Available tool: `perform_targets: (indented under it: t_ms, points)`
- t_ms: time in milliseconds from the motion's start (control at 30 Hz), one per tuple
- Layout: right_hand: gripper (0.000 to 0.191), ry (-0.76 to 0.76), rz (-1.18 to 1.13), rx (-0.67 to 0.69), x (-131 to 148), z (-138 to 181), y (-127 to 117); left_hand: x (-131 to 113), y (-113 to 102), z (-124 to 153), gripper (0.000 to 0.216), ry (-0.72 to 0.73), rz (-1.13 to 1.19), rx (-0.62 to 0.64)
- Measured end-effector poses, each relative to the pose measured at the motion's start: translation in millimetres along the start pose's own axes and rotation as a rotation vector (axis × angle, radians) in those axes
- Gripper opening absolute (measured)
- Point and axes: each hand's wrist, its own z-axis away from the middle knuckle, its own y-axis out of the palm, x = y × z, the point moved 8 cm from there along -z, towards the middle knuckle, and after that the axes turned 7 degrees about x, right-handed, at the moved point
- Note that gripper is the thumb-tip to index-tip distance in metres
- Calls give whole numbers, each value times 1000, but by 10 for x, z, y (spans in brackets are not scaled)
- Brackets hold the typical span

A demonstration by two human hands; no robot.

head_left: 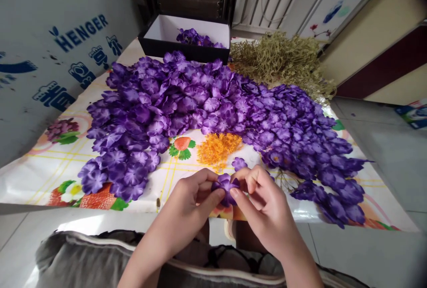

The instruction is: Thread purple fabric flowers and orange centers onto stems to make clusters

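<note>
Two hands meet over the table's near edge, thumbs and fingertips nearly closed. The left hand (188,203) pinches one side of a purple flower (227,186), and the right hand (267,199) pinches the other, its remaining fingers loosely curled. The flower faces upward, petals spread; whether a stem runs beneath is hard to tell, as fingers cover it. Just beyond lie a loose purple blossom (239,163) and a clump of orange sprigs (218,149). Thin stems (287,180) sit right of the right hand.

A broad purple flower pile (200,92) arcs around, reaching the near edge at right. On the left, the fruit-printed tablecloth (43,181) shows between pile and edge, leaving the left hand more room. At the back stand a black box (183,50) holding more purple blossoms and a greenish dried bunch (280,61).
</note>
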Motion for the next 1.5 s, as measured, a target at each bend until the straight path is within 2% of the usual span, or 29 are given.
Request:
perform_targets:
  t_ms: [433, 500, 567, 667, 733, 833, 933, 1067, 1267, 1500]
  points:
    - [28, 27, -89, -1, -37, 4, 16, 18, 2, 1, 7, 15, 7, 6]
    - [22, 5, -63, -49, -43, -5, -43, 19, -46, -6, 6, 26, 16, -37]
    - [13, -44, 79, -168, -58, -29, -182, 24, -199, 8, 6, 57, 65, -181]
    - [4, -140, 455, -314, -68, -112, -335, 41, -522, 109, 9, 162, 209, -505]
    - [9, -154, 536, -285, -137, -225, -318, 47, -683, 194, 10, 247, 274, -673]
    - [16, -164, 589, -189, -198, -382, -180, 32, -796, 265, 10, 338, 303, -780]
    - [18, -146, 644, -93, -245, -475, -6, 35, -826, 286, 9, 343, 301, -789]
    - [19, -81, 715, -65, -346, -517, 81, 56, -844, 302, 13, 328, 309, -768]
    - [20, -26, 729, -102, -426, -522, 57, 60, -859, 295, 14, 319, 330, -730]
    - [13, -77, 567, -160, -363, -464, -48, 22, -807, 298, 13, 305, 325, -686]
